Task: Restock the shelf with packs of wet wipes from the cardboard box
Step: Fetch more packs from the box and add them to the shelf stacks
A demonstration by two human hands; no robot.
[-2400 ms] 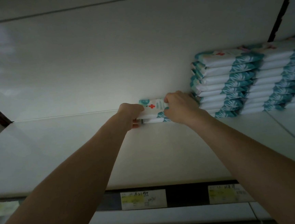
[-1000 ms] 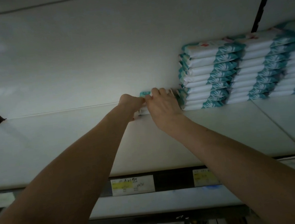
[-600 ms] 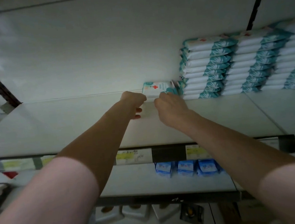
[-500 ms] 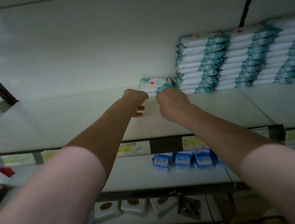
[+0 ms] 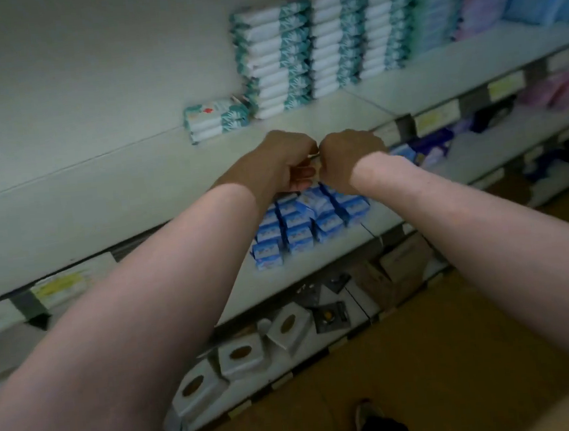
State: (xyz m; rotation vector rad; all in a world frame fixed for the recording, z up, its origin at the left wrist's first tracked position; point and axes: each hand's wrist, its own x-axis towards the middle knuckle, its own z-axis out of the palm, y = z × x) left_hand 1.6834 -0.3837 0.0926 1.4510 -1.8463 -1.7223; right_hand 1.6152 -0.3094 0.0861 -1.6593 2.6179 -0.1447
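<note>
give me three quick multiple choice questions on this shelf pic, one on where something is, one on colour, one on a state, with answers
1. Where is the short stack of wipes?
A on the floor
B on the upper shelf, left of the tall stacks
C on top of the tall stacks

2. What colour are the small packs on the shelf below?
A blue
B red
C black

3. What are the left hand and right hand doing?
A gripping a pack
B pressing the tall stacks
C holding no pack, clear of the stacks

Answers: B, it sits at the tall stacks' base; A, their wrappers are blue and white; C, both hands are curled in front of the shelf with no pack in them.
</note>
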